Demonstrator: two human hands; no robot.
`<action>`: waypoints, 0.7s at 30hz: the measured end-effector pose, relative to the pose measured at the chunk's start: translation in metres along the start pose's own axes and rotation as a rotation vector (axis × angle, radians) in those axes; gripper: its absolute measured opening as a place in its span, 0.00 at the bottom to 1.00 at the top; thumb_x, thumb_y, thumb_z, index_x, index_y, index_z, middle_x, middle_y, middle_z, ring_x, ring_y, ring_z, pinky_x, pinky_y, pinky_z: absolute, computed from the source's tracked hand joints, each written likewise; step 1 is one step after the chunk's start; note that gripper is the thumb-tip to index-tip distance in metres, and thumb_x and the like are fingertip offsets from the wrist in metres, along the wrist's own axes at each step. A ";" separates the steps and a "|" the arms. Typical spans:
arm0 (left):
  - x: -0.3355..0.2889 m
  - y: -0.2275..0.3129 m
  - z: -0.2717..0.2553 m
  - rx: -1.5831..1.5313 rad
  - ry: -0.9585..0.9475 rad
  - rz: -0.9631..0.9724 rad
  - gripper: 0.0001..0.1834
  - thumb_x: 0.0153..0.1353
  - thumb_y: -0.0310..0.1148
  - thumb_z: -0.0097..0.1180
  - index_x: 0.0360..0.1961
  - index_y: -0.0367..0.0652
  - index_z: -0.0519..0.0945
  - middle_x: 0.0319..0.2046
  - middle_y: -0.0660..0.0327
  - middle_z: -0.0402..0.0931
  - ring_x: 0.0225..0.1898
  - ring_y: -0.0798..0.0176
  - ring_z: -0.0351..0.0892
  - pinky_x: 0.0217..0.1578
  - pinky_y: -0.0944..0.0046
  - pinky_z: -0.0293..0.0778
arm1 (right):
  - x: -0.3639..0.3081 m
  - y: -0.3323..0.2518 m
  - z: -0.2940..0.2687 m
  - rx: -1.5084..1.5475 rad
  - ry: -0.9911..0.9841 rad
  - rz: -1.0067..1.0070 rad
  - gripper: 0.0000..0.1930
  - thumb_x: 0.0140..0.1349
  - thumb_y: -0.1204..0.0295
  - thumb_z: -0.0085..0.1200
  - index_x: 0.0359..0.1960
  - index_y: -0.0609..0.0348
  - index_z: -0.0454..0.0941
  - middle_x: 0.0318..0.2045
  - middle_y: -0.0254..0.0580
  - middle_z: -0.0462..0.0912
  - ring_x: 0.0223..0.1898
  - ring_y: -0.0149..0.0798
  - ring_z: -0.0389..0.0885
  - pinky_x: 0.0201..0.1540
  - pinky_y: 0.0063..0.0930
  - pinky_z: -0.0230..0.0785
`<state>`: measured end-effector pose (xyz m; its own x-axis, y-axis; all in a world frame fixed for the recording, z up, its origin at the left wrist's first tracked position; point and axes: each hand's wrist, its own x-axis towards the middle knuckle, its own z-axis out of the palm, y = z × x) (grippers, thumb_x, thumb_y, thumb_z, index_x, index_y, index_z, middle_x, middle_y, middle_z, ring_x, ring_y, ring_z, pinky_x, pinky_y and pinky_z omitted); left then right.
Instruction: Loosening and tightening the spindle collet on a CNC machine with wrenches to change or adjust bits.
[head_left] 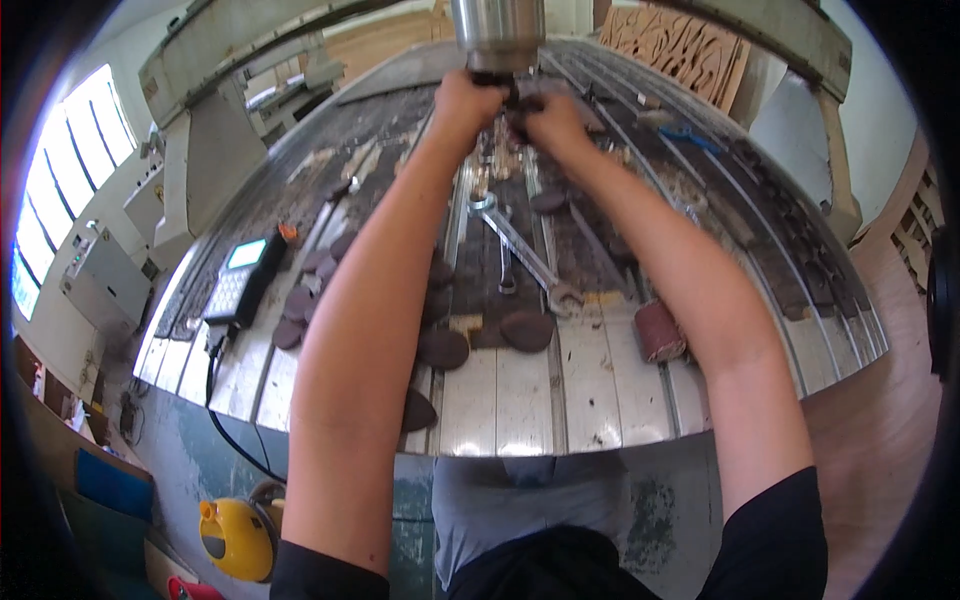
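Observation:
Both my arms reach forward to a silver spindle [500, 30] that hangs over the far middle of the slotted machine bed [590, 405]. My left hand [466, 108] is closed around a dark part at the spindle's lower end. Just below and to the right, my right hand [553, 124] is also closed, its fingers on something dark that I cannot make out. Between my forearms lie a large open-end wrench [527, 258] and a smaller wrench [507, 265] partly beneath it.
Dark oval pieces [443, 349] lie scattered on the bed. A handheld controller [243, 280] with a cable rests at left, a reddish-brown roll [660, 333] by my right forearm, a blue tool [690, 138] at far right. A yellow canister [236, 540] stands on the floor.

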<state>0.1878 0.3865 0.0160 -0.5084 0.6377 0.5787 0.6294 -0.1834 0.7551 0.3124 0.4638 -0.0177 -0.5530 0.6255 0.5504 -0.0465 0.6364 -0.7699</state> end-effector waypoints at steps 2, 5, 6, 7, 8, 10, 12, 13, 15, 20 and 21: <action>-0.002 0.002 -0.010 0.050 0.048 -0.006 0.15 0.51 0.27 0.62 0.41 0.33 0.80 0.31 0.58 0.81 0.25 0.67 0.74 0.27 0.64 0.70 | -0.007 -0.016 0.007 0.083 0.008 0.017 0.07 0.56 0.79 0.55 0.35 0.72 0.78 0.28 0.43 0.81 0.25 0.33 0.80 0.29 0.27 0.76; -0.018 0.022 -0.007 -0.037 0.031 0.041 0.15 0.51 0.26 0.61 0.41 0.33 0.80 0.31 0.58 0.81 0.26 0.67 0.75 0.27 0.65 0.70 | -0.017 -0.027 -0.001 0.140 0.017 0.033 0.07 0.55 0.81 0.55 0.35 0.72 0.78 0.28 0.44 0.81 0.25 0.33 0.80 0.29 0.27 0.76; -0.018 0.019 -0.008 -0.055 0.024 0.020 0.14 0.52 0.25 0.61 0.41 0.33 0.80 0.31 0.57 0.81 0.26 0.66 0.75 0.28 0.64 0.70 | -0.016 -0.024 0.001 0.173 0.015 0.037 0.07 0.54 0.81 0.55 0.34 0.72 0.78 0.27 0.44 0.81 0.25 0.33 0.80 0.29 0.26 0.75; -0.017 0.016 -0.009 -0.074 0.016 -0.002 0.14 0.52 0.25 0.60 0.41 0.33 0.80 0.32 0.57 0.81 0.27 0.66 0.75 0.28 0.64 0.70 | -0.013 -0.022 0.003 0.206 0.012 0.043 0.06 0.54 0.82 0.55 0.34 0.72 0.78 0.27 0.43 0.81 0.25 0.33 0.80 0.28 0.26 0.75; -0.016 0.016 -0.008 -0.074 0.022 0.011 0.14 0.52 0.25 0.60 0.41 0.33 0.80 0.32 0.57 0.81 0.27 0.66 0.75 0.28 0.64 0.70 | -0.009 -0.016 0.003 0.205 0.015 0.029 0.06 0.54 0.82 0.55 0.34 0.72 0.78 0.27 0.43 0.81 0.25 0.33 0.80 0.28 0.26 0.75; -0.014 0.018 -0.004 -0.072 0.019 -0.015 0.14 0.53 0.24 0.60 0.42 0.33 0.80 0.33 0.57 0.82 0.28 0.66 0.76 0.29 0.64 0.70 | -0.003 -0.005 0.000 0.216 0.066 -0.020 0.04 0.50 0.80 0.56 0.25 0.69 0.81 0.21 0.46 0.82 0.21 0.34 0.82 0.26 0.29 0.74; -0.019 0.024 -0.006 -0.067 0.029 -0.028 0.14 0.52 0.25 0.60 0.42 0.33 0.80 0.34 0.57 0.82 0.28 0.66 0.76 0.29 0.64 0.71 | -0.007 -0.011 0.002 0.243 0.069 -0.001 0.04 0.48 0.81 0.56 0.27 0.71 0.80 0.23 0.47 0.82 0.22 0.35 0.82 0.25 0.29 0.74; -0.023 0.026 -0.007 -0.042 0.029 -0.037 0.14 0.52 0.25 0.60 0.42 0.33 0.80 0.34 0.57 0.82 0.27 0.66 0.76 0.29 0.64 0.71 | -0.010 -0.014 0.004 0.263 0.078 0.046 0.07 0.50 0.82 0.56 0.32 0.72 0.77 0.25 0.45 0.81 0.25 0.35 0.82 0.27 0.27 0.75; -0.019 0.023 -0.012 -0.056 0.031 -0.034 0.15 0.51 0.26 0.61 0.41 0.32 0.80 0.33 0.56 0.82 0.28 0.66 0.77 0.30 0.64 0.71 | -0.015 -0.029 0.007 0.306 0.101 0.095 0.16 0.49 0.83 0.58 0.41 0.72 0.72 0.28 0.46 0.81 0.29 0.36 0.83 0.30 0.25 0.75; -0.021 0.029 -0.011 -0.048 0.020 -0.054 0.15 0.51 0.26 0.61 0.41 0.31 0.80 0.33 0.55 0.82 0.27 0.65 0.77 0.29 0.64 0.72 | -0.015 -0.030 0.004 0.100 0.200 -0.028 0.21 0.44 0.82 0.61 0.44 0.70 0.72 0.31 0.47 0.83 0.31 0.37 0.83 0.35 0.28 0.74; -0.021 0.031 -0.009 -0.058 0.015 -0.060 0.15 0.51 0.26 0.61 0.41 0.32 0.80 0.33 0.55 0.82 0.27 0.65 0.77 0.29 0.64 0.72 | -0.013 -0.026 0.004 -0.002 0.224 -0.085 0.22 0.43 0.82 0.62 0.44 0.69 0.73 0.31 0.47 0.83 0.32 0.37 0.83 0.36 0.28 0.73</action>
<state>0.2126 0.3603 0.0295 -0.5533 0.6373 0.5364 0.5626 -0.1890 0.8048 0.3180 0.4373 -0.0062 -0.3486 0.6542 0.6712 -0.0832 0.6917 -0.7174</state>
